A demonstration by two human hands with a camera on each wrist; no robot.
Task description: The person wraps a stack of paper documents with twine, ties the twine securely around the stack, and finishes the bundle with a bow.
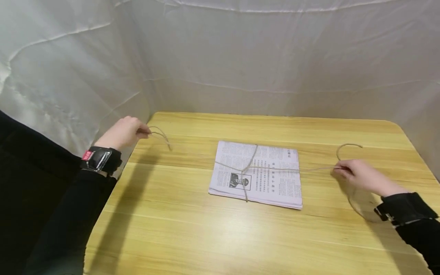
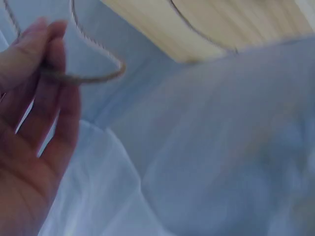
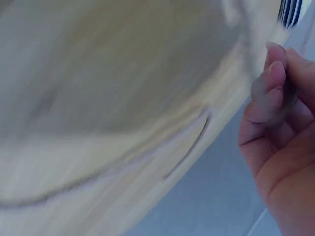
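On the wooden table (image 1: 343, 236) lay a stack of newspapers (image 1: 271, 179), crossed by a length of twine (image 1: 252, 156) knotted near its middle. From my remote station I saw both bare hands drawn out to opposite sides of the bundle, each with an end of that twine.

The left hand (image 1: 123, 132) hovered off the table's left edge, its fingers (image 2: 47, 54) curled and pinched together on the twine — a short loop of cord stood out just past the fingertips, plain in the left wrist view. The bundle sat well apart from those fingers, toward the table's centre.

The right hand (image 1: 361, 176) rested low over the table to the right of the papers, its fingers (image 3: 273, 73) curled and closed on the other end; the strand ran taut from the fingertips to the knot, and a loose curl of twine rose just beyond them. The right wrist view was blurred — it showed bent fingers, though the cord between them was hard to make out.

A white cloth backdrop (image 1: 275, 57) hung behind the table.
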